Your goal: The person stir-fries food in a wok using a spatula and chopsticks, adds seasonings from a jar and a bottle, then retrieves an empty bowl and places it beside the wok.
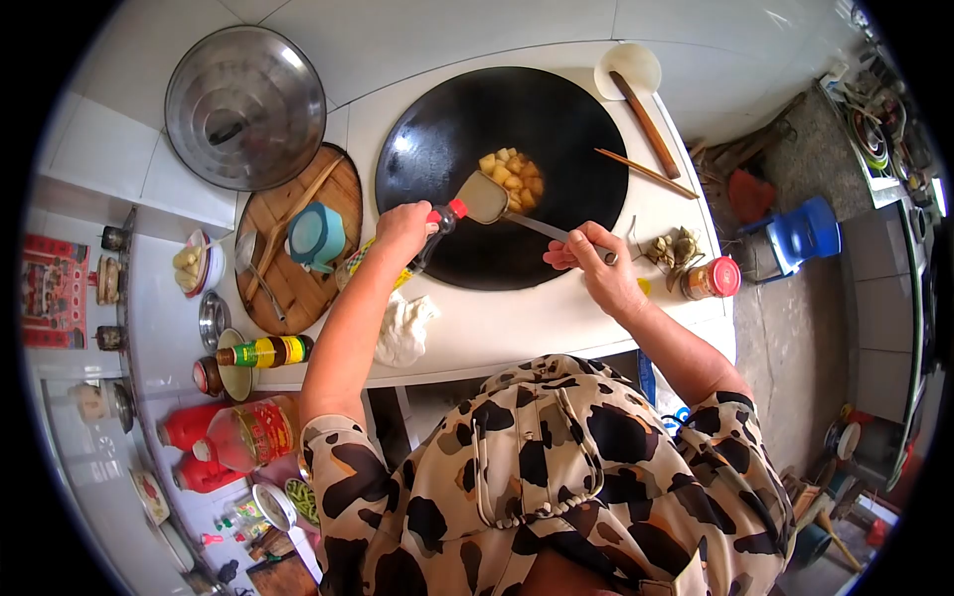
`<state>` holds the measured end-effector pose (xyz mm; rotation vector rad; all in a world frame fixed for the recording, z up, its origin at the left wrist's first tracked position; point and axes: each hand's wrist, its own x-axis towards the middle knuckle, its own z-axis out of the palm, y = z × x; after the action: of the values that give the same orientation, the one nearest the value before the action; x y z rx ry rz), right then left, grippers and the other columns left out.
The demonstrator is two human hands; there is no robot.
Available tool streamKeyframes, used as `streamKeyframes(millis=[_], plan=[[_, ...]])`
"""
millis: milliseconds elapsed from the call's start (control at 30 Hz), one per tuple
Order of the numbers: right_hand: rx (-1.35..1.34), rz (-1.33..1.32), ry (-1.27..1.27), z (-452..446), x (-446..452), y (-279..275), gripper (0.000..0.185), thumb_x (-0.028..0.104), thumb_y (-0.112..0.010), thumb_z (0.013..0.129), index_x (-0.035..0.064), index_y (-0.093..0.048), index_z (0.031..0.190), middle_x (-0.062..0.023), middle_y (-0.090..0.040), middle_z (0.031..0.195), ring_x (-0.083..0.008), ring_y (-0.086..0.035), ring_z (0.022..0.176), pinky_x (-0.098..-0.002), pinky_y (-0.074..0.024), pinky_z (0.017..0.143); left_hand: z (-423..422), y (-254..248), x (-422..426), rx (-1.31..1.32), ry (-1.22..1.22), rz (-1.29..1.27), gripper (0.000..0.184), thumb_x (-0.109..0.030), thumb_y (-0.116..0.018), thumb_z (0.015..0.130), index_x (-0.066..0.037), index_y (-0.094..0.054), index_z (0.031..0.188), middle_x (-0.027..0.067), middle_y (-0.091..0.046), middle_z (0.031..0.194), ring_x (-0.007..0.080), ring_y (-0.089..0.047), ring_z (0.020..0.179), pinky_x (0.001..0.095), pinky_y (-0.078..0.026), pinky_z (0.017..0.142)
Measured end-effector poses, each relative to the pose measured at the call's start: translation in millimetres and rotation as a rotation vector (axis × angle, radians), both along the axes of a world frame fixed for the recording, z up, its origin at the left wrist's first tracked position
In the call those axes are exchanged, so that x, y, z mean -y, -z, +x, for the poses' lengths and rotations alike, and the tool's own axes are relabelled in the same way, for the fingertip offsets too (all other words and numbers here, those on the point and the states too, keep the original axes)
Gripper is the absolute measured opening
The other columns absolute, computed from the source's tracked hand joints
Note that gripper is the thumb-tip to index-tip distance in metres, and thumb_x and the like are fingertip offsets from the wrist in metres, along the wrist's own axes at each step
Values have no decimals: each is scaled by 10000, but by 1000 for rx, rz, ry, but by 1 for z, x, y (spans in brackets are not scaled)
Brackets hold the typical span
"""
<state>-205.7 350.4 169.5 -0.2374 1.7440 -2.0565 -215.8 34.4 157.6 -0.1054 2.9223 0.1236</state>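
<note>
My left hand point(402, 232) is wrapped round the neck of a dark bottle with a red cap point(447, 213), which is tilted over the wok's left front rim. In my right hand point(599, 266) is the handle of a metal spatula point(484, 198), its broad blade low inside the large black wok point(437, 129). Diced yellow-brown food pieces point(513, 177) lie at the wok's bottom, just beyond the blade. The bottle's cap end is close to the blade, apart from it. Part of the bottle's body is hidden behind my left hand and forearm.
A white cloth point(404, 330) lies before the wok. Left are a round wooden board point(343, 179) with a teal container point(316, 236), a metal lid point(244, 107) and a yellow-labelled bottle point(266, 352). Right are chopsticks point(648, 174), a wooden-handled tool point(644, 124) and a red-lidded jar point(704, 280).
</note>
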Motion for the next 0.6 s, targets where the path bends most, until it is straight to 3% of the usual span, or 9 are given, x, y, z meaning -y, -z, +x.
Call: streamKeyframes(millis=[600], plan=[[11,-52,0,2,-2,4,285,250,-486,998,-15,-538,907,-124,-641,900,-198,-675,878,-294,-529,783,-3,2,3,6,58,-4,245,-259,-679,826,-38,-594,886,183,-648,881,388,-611,890,481,-470,761]])
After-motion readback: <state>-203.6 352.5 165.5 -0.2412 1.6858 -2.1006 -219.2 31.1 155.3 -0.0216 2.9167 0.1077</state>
